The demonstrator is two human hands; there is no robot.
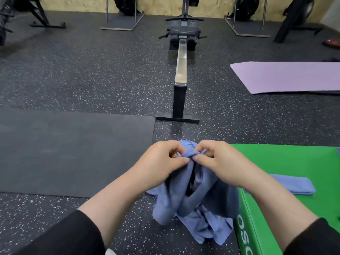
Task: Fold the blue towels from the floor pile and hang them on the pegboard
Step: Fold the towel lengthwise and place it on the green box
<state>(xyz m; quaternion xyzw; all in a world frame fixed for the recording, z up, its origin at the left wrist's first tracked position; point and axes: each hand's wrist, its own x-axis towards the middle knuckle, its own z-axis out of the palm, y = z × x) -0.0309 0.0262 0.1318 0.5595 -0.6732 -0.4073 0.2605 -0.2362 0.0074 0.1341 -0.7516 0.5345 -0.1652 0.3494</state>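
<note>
**Holding a blue towel up with two hands**

Lying flat on the far left of the speckled floor [92, 74] is a black mat [64, 153]. Next to it, in the middle, the left hand [161, 162] pinches the top edge of a blue towel [193, 184] between thumb and fingers. The right hand [215, 159] pinches the same edge, and the two thumbs almost touch. The towel hangs down from both hands. Its bottom reaches the towel pile [206, 227] on the floor, just beside a green box [285, 162]. A long rowing machine [181, 70] stands behind the hands. On top of the green box, to the right, lies a folded towel [292, 184]. Far off on the right, a purple mat [287, 76] lies on the floor.
</note>
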